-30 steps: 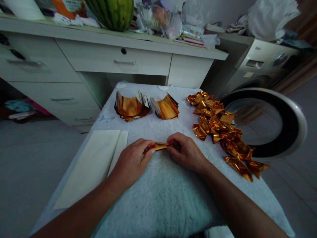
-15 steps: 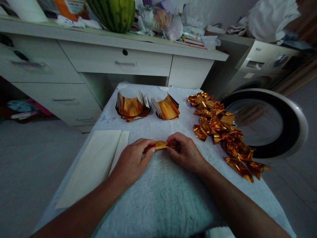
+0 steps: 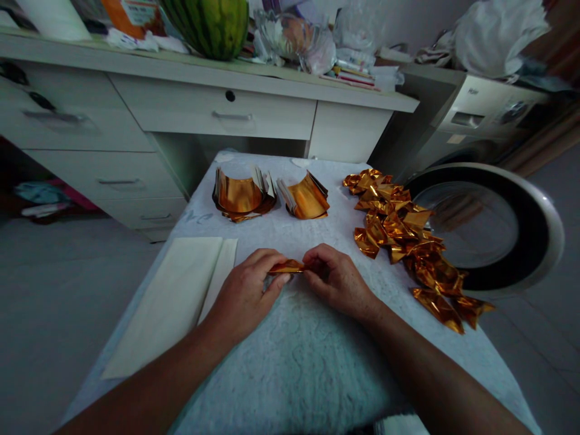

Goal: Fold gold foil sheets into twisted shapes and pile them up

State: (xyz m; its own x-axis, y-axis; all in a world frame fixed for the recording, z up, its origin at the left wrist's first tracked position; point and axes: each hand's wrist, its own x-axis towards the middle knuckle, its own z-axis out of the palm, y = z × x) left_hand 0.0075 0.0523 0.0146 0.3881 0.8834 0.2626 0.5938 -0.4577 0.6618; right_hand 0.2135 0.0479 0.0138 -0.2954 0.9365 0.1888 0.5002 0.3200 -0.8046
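A small folded piece of gold foil paper [image 3: 290, 266] is held between both hands above the cloth-covered table. My left hand [image 3: 249, 290] pinches its left end, thumb below and fingers above. At the right end, my right hand [image 3: 338, 281] grips the foil between thumb and fingertips. Behind the hands stand two curved stacks of gold foil sheets, a left stack [image 3: 240, 194] and a right stack [image 3: 308, 198]. A heap of folded gold foil pieces [image 3: 396, 226] lies to the right of my right hand.
Cream paper sheets [image 3: 170, 296] lie on the table [image 3: 290, 368] at the left. Behind is a white counter [image 3: 272, 75] with a watermelon [image 3: 211, 27] and a glass bowl [image 3: 285, 36]. A washing machine's open round door [image 3: 539, 229] borders the table's right side.
The foil piece looks narrower and is tilted differently between the fingers. My left thumb has moved slightly right, and my right fingers have shifted a little left.
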